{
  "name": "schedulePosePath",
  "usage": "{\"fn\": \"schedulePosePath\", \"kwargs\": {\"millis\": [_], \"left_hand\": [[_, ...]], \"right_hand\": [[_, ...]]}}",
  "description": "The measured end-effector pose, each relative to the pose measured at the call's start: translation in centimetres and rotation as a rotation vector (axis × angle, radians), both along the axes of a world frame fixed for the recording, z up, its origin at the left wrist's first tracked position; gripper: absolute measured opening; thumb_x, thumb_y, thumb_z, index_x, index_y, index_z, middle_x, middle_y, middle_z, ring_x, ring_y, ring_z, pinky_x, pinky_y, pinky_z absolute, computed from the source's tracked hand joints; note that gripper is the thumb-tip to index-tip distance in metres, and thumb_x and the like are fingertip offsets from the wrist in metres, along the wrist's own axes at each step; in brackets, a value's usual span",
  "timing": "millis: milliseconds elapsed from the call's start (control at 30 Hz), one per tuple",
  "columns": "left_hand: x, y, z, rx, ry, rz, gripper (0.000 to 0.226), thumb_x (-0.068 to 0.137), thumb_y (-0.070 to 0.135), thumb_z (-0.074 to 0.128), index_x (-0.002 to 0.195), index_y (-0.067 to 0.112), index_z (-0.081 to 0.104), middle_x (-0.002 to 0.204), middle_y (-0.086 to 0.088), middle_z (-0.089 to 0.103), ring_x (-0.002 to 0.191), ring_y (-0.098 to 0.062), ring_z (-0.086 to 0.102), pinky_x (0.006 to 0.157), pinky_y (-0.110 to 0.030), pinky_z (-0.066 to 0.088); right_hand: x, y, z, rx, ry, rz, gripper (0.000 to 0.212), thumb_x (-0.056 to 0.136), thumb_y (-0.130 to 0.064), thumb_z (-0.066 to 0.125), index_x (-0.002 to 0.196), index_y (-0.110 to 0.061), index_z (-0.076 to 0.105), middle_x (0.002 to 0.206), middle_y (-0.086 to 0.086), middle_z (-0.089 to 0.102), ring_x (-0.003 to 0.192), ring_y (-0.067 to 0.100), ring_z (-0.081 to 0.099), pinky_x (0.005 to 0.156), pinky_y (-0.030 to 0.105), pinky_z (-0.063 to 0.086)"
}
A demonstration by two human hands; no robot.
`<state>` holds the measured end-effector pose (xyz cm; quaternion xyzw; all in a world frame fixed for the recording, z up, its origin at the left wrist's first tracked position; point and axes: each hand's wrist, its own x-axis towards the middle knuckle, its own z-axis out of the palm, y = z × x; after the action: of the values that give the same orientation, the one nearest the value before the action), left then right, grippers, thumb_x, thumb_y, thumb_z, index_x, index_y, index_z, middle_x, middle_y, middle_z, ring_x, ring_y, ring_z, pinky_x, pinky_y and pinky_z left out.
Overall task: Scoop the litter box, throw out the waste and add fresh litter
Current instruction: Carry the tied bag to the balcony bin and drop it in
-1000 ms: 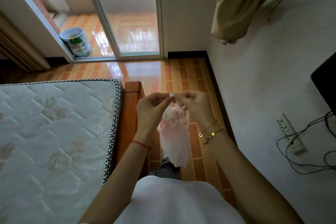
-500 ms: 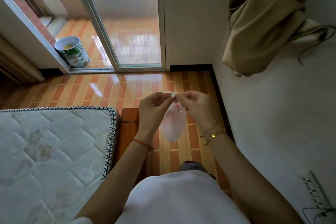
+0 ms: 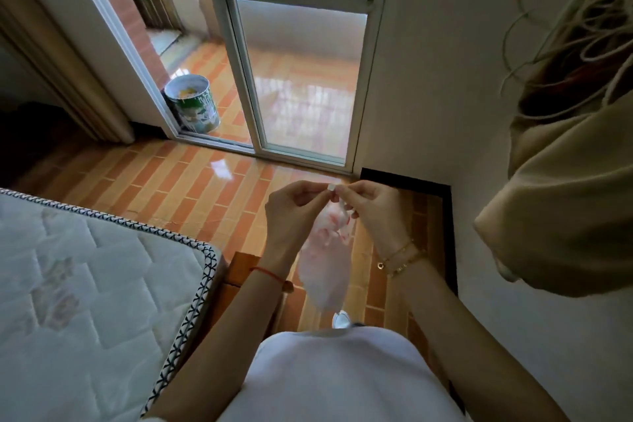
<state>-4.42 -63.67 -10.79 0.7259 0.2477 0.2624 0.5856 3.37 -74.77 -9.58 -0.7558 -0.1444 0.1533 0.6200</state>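
Litter box, scoop and fresh litter are nowhere in this view, so where the box stands cannot be told, and nothing shows that any scooping has been done. Nearest, below a white shirt, two bare forearms reach forward, and between them a thin pinkish-white plastic bag point(image 3: 325, 264) hangs limp and looks empty. The left hand point(image 3: 291, 212) and the right hand point(image 3: 373, 209) meet at its top edge, each with thumb and fingertips pinched tight on the film, apparently working the mouth apart. I judge this to be the preparing step: a bag being readied to take the waste. By that reading the whole of the task is left: finding the box, scooping, binning and topping up. A white shoe point(image 3: 340, 320) shows just under the bag on the brick-patterned floor point(image 3: 191, 188). To the left lies a quilted mattress point(image 3: 85, 284) on a wooden bed frame point(image 3: 239, 271); to the right a beige cloth point(image 3: 565, 216) hangs against the wall. Farther off, a sliding glass door point(image 3: 301, 79) stands open on its left side, and a bucket point(image 3: 191, 103) sits just past the threshold on the balcony. Whether that bucket has any part in the job cannot be told.
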Motion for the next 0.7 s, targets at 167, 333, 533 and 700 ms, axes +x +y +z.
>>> {"fn": "schedulePosePath", "kwargs": {"millis": [167, 333, 533, 700], "left_hand": [[5.9, 1.6, -0.2, -0.036, 0.006, 0.090, 0.019, 0.080, 0.019, 0.077, 0.097, 0.010, 0.076, 0.088, -0.004, 0.076, 0.087, -0.017, 0.073, 0.085, -0.042, 0.058], [10.5, 4.4, -0.6, -0.110, -0.006, 0.190, 0.016, 0.080, 0.014, 0.077, 0.094, 0.007, 0.076, 0.086, -0.005, 0.076, 0.085, -0.016, 0.072, 0.080, -0.031, 0.058], [16.6, 9.6, -0.8, -0.156, -0.018, 0.263, 0.015, 0.079, 0.015, 0.078, 0.093, 0.010, 0.075, 0.085, -0.002, 0.076, 0.083, -0.011, 0.072, 0.078, -0.027, 0.057], [21.4, 16.4, -1.4, -0.138, -0.010, 0.280, 0.017, 0.079, 0.017, 0.078, 0.095, 0.011, 0.074, 0.089, -0.002, 0.076, 0.088, -0.012, 0.072, 0.084, -0.032, 0.058]], "right_hand": [[6.9, 2.3, 0.1, 0.011, 0.040, 0.120, 0.011, 0.083, -0.021, 0.071, 0.084, -0.010, 0.074, 0.072, 0.004, 0.069, 0.062, 0.002, 0.062, 0.054, 0.013, 0.047], [12.2, 5.7, 0.2, 0.018, 0.048, 0.205, 0.010, 0.081, -0.023, 0.074, 0.080, -0.014, 0.075, 0.073, 0.005, 0.071, 0.069, 0.015, 0.065, 0.061, 0.021, 0.053], [18.5, 11.8, -0.1, 0.036, 0.068, 0.256, 0.012, 0.077, -0.019, 0.077, 0.081, -0.008, 0.074, 0.076, 0.007, 0.073, 0.073, 0.016, 0.068, 0.067, 0.031, 0.056], [24.3, 18.8, -0.8, 0.004, 0.007, 0.335, 0.012, 0.078, -0.017, 0.077, 0.084, -0.007, 0.074, 0.076, 0.005, 0.073, 0.069, 0.011, 0.069, 0.061, 0.023, 0.053]]}}
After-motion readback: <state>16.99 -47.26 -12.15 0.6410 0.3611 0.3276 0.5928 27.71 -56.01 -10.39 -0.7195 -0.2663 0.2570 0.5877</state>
